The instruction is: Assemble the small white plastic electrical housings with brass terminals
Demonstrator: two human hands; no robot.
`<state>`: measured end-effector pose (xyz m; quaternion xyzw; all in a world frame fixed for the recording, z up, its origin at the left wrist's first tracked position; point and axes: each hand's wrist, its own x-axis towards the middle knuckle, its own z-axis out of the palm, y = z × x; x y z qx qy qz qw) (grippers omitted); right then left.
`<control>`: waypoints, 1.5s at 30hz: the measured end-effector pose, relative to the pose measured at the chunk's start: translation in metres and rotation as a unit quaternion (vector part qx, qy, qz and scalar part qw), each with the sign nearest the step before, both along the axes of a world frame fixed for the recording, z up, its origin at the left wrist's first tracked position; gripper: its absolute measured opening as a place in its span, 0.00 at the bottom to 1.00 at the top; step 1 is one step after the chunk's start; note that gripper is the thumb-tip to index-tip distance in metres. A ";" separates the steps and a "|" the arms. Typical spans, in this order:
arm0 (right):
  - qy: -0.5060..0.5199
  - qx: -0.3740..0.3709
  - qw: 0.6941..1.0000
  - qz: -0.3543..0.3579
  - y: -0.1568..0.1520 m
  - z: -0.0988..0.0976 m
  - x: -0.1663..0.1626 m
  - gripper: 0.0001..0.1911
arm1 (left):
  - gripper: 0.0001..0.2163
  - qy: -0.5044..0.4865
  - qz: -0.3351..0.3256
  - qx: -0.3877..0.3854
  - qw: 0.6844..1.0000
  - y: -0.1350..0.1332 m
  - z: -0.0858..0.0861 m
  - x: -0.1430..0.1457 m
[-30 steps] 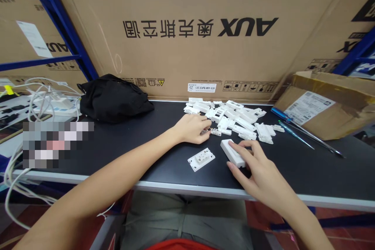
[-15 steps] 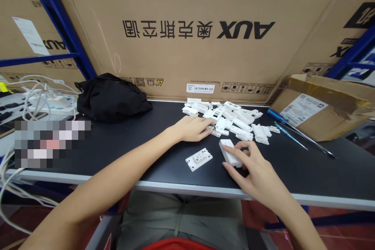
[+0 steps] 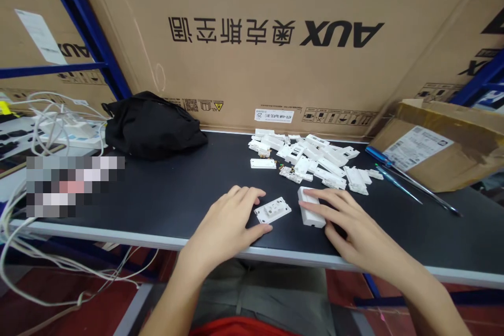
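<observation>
On the dark tabletop near its front edge lies a flat white plastic plate (image 3: 273,210) with a raised middle and small holes. My left hand (image 3: 230,220) is just left of it, thumb and fingers apart, with the fingertips close to its left end. To the right, my right hand (image 3: 346,220) grips a white plastic box (image 3: 311,209), long fingers across its top and the thumb by its lower right corner. Behind both is a loose pile of white plastic parts (image 3: 311,157). A separate white cover (image 3: 263,164) lies at the pile's left front.
A black cloth bag (image 3: 153,126) sits at the back left, beside tangled white cables (image 3: 59,126). Screwdrivers (image 3: 399,184) lie at the right, against an opened cardboard box (image 3: 417,142). A large AUX carton (image 3: 252,73) stands along the back edge.
My left hand has drawn back from the pile to beside the flat plate. The white cover now lies apart at the pile's left front. My right hand stays on the white box.
</observation>
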<state>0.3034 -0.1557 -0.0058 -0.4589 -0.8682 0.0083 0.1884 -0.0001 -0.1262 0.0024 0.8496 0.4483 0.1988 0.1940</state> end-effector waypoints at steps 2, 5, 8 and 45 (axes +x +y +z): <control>-0.020 -0.027 0.999 0.004 0.003 0.005 -0.003 0.29 | 0.17 -0.034 0.000 0.006 0.999 0.001 -0.009 0.000; -0.016 -0.043 0.999 -0.007 0.005 0.010 -0.003 0.23 | 0.16 -0.091 -0.003 0.006 0.996 0.001 -0.015 -0.002; 0.013 -0.077 0.997 -0.010 0.006 0.013 0.002 0.17 | 0.17 -0.160 -0.009 -0.010 0.987 -0.001 -0.017 -0.005; 0.288 -0.072 0.954 -0.040 0.003 -0.001 -0.065 0.20 | 0.21 -0.239 -0.045 -0.095 0.965 0.000 -0.018 -0.006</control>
